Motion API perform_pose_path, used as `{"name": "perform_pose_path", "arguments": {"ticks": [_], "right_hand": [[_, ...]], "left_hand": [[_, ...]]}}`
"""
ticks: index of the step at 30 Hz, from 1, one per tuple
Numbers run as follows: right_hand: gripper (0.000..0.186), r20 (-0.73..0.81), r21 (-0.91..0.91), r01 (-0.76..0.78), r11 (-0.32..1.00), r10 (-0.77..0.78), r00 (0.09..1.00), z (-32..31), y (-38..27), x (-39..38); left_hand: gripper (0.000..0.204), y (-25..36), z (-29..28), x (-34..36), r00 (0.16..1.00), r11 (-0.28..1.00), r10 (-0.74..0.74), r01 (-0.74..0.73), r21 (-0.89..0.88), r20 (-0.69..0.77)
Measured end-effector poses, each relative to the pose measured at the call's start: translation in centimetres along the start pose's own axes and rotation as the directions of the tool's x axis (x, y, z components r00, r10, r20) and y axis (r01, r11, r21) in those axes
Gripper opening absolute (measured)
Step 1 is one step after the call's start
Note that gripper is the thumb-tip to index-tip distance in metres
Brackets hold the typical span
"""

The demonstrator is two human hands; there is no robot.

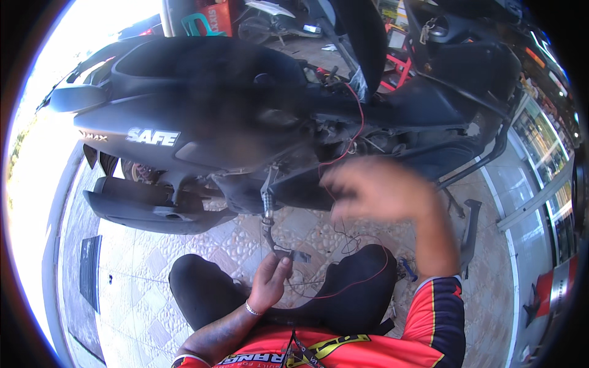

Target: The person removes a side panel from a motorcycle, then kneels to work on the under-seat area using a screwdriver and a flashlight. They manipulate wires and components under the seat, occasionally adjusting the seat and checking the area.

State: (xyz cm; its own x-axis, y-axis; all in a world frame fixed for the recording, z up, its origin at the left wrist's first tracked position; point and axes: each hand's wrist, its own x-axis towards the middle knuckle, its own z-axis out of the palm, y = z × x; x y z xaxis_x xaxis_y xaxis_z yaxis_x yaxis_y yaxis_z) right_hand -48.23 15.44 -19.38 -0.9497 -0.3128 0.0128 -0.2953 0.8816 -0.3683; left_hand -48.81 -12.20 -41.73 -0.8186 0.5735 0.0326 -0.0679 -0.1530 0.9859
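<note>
In front of me stands a black scooter (202, 132) with part of its side opened up, wires and metal parts showing. From its underside hangs a cable in a grey corrugated sleeve (268, 202), bending down toward my lap. My left hand (270, 279) is closed on the cable's dark lower end, between thumb and fingers; a small silvery strip (300, 256) sticks out beside it. My right hand (383, 190) is raised before the scooter's rear lower side, smeared by motion. Close to its fingers runs a thin red wire (359, 132); whether they hold it is unclear.
The red wire also loops over my dark-trousered knee (362, 270). Thin dark wire (348, 240) and a blue-handled tool (407, 270) lie on the patterned tile floor (141, 276). A glass cabinet (540, 147) stands at right. Behind the scooter are a green stool (199, 26) and another motorbike.
</note>
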Motion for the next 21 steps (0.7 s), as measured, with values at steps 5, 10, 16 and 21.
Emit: {"name": "perform_pose_path", "arguments": {"ticks": [5, 10, 16, 21], "right_hand": [[0.041, -0.718, -0.279, -0.527, 0.803, 0.190, 0.669, -15.3, 9.4, 0.1], [0.042, -0.874, -0.401, -0.788, 0.468, 0.062, 0.482, -26.0, 21.2, 0.7], [0.050, -0.907, -0.368, -0.814, 0.450, 0.018, 0.421, -31.2, 29.8, 3.0], [0.047, -0.838, -0.403, -0.812, 0.423, 0.188, 0.513, -32.9, 30.7, 5.3]], "left_hand": [[0.016, 0.2, 0.6, 0.3, 1.000, 0.998, -0.007, 0.008, -0.066, 0.022], [0.015, 0.2, 1.1, 1.4, 0.999, 0.998, -0.029, 0.031, -0.059, 0.040], [0.014, 0.0, 1.6, 3.8, 0.995, 0.995, -0.062, 0.068, -0.077, 0.080], [0.014, -0.2, 2.3, 6.0, 0.995, 0.995, -0.074, 0.078, -0.058, 0.062]]}}
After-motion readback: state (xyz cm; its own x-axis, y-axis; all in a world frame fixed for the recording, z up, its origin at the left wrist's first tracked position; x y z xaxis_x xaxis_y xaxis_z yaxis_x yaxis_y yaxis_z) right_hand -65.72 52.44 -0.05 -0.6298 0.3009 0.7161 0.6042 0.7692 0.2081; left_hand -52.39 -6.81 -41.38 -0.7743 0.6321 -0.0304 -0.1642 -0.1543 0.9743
